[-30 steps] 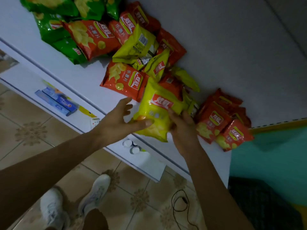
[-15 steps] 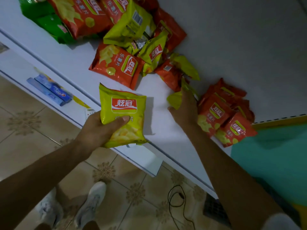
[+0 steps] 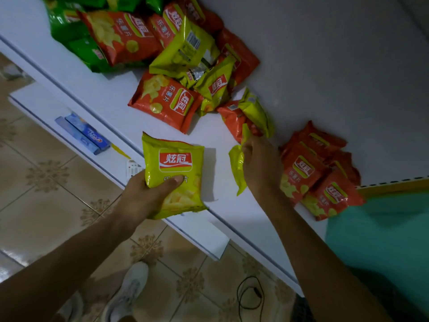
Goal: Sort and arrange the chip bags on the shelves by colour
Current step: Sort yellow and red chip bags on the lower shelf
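Yellow bag (image 3: 175, 173) in left hand (image 3: 144, 196); crumpled yellow bag (image 3: 236, 163) in right hand (image 3: 262, 168).

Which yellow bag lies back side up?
The yellow bag atop the middle pile: its barcode panel faces up. The held yellow bag in the left hand shows its red logo front.

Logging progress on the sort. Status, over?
Left hand holds a yellow bag at the shelf edge. Right hand grips a second yellow bag. Orange bags piled just right of it.
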